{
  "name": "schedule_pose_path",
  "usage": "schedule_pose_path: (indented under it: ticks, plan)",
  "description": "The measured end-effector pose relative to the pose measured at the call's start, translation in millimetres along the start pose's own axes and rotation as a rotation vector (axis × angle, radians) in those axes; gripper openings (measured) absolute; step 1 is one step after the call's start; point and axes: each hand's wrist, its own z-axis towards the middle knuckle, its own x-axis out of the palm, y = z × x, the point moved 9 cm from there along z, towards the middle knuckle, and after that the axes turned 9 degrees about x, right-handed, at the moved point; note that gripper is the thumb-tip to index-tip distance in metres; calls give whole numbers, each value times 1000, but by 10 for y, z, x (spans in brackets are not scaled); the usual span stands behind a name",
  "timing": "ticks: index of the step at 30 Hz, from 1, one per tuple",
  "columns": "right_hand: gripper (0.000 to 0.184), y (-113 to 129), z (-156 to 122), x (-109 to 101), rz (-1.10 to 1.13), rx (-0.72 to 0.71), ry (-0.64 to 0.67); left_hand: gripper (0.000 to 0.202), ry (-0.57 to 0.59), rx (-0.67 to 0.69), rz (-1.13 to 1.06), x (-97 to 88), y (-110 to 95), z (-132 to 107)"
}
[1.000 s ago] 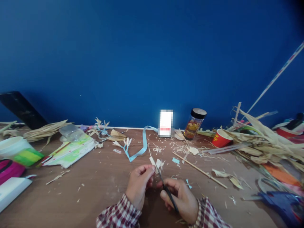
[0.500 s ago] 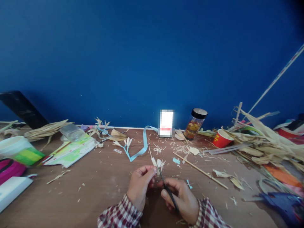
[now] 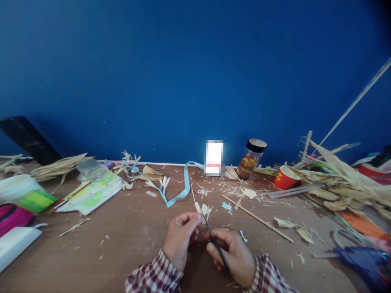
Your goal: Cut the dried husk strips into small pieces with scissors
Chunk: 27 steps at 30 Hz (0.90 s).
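Between thumb and fingertips, my left hand [image 3: 182, 236] pinches a small pale strip of dried husk [image 3: 198, 208]. My right hand [image 3: 230, 254] is wrapped around the black handles of a pair of scissors [image 3: 217, 246], whose blades reach up alongside the strip. Whether the blades touch it I cannot tell. Just beyond lie pale husk cuttings [image 3: 206, 210] and a thin stick. Farther off, a light blue ribbon [image 3: 185, 193] runs from a small stem with pale husk buds [image 3: 163, 186] back toward the wall.
A lidded jar [image 3: 252, 158] and a red paper cup [image 3: 286, 177] stand at the back right. Dried husks [image 3: 345, 183] pile up at right, above a blue glue gun [image 3: 360, 260]. A wooden stick [image 3: 258, 219] lies right of centre. At left are a white-green cup [image 3: 27, 193] and painted paper [image 3: 91, 195].
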Motion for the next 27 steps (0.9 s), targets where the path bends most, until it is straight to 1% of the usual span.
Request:
schedule_pose_path:
  ticks: [9, 27]
  plan:
    - [33, -51, 4, -10, -20, 19, -16, 25, 1, -11, 16, 0, 5, -3]
    - [30, -28, 7, -19, -66, 31, -48, 25, 16, -5, 2, 6, 27, -2]
